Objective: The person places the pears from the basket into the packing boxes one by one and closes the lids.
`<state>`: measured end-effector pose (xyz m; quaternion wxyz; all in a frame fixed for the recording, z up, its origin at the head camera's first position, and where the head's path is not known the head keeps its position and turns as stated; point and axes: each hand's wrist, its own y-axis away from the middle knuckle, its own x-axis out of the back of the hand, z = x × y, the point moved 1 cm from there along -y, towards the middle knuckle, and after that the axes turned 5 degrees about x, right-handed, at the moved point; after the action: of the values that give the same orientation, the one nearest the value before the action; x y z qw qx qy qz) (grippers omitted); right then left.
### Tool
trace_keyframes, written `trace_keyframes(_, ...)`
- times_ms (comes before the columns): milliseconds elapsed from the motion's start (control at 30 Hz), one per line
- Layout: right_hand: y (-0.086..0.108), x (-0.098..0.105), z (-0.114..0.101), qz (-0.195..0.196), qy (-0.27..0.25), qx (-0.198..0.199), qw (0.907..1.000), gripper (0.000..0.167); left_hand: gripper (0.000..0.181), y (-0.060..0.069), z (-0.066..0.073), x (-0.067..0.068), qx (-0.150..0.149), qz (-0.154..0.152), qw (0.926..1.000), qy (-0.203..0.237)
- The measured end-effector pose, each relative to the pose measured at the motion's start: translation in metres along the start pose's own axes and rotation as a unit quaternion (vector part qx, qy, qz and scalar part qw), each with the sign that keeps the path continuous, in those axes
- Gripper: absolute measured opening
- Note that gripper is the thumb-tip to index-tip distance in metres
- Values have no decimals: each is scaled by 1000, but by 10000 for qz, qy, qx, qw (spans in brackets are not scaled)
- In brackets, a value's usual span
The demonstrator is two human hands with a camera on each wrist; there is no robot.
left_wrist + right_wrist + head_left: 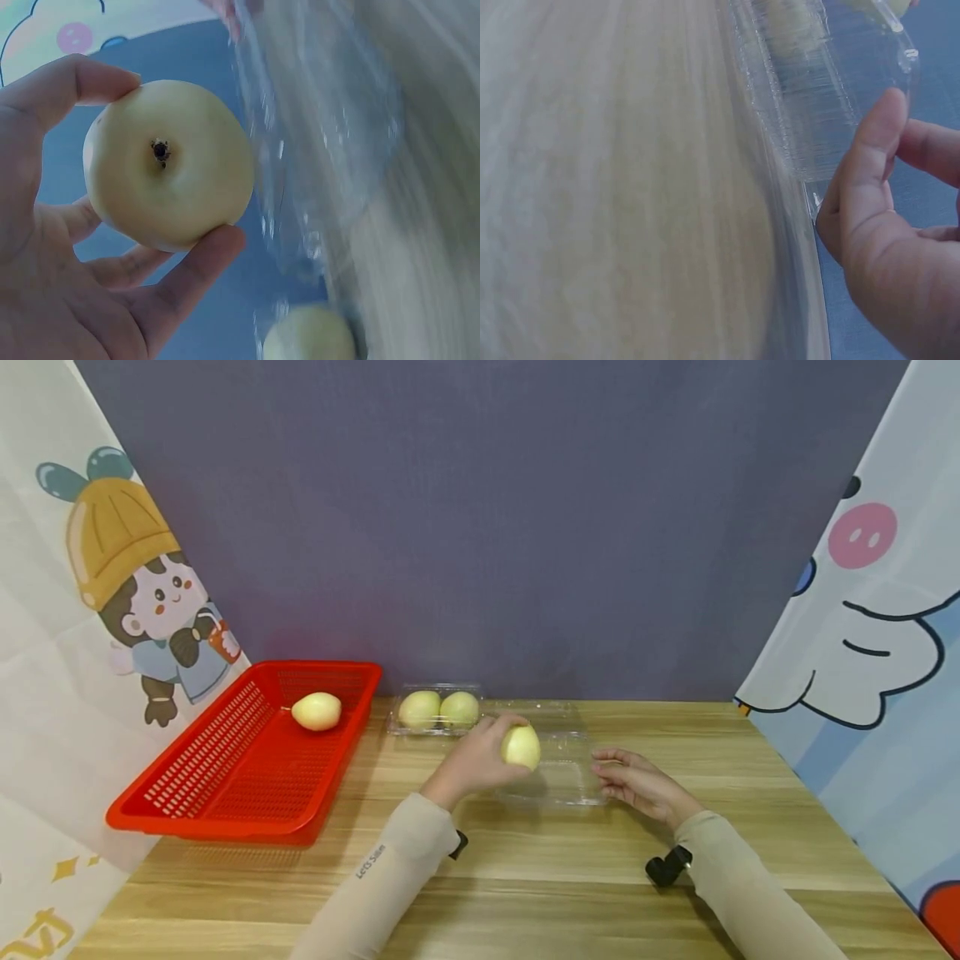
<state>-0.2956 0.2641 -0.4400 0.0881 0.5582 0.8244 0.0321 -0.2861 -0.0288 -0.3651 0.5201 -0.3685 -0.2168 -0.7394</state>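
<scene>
My left hand (480, 758) grips a pale yellow pear (521, 748) between thumb and fingers, above a clear plastic container (558, 789). In the left wrist view the pear (169, 165) shows its dark blossom end. At the container's right side is my right hand (641, 787); in the right wrist view, its thumb and forefinger pinch the rim of the clear plastic container (810, 142). Another clear container (396, 723) stands at the back, with two pears (438, 710) inside.
A red plastic basket (318, 810) stands on the left, with one pear (317, 712) in it. The wooden table (540, 893) ends at a dark backdrop (487, 527). Printed cloths hang at both sides.
</scene>
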Motion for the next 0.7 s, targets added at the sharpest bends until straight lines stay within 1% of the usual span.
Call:
trace_keyframes(100,1,1,1,15,-17,3,10000,58,70,-1,7,-11,52,-84,9998,161)
trace_keyframes(167,1,1,1,18,-20,18,10000,58,70,-2,11,-18,44,-82,9997,226)
trace_keyframes(267,2,1,1,33,-28,28,10000,58,70,-3,16,-26,12,-45,9998,204)
trace_keyframes(400,2,1,2,35,-49,7,10000,60,71,-5,21,-34,10,-69,9999,122)
trace_keyframes(567,2,1,2,25,-124,1,9999,59,72,-6,23,-43,19,-201,9993,315)
trace_keyframes(700,1,1,1,-41,-119,36,9999,60,74,-7,25,-49,43,-210,9988,449)
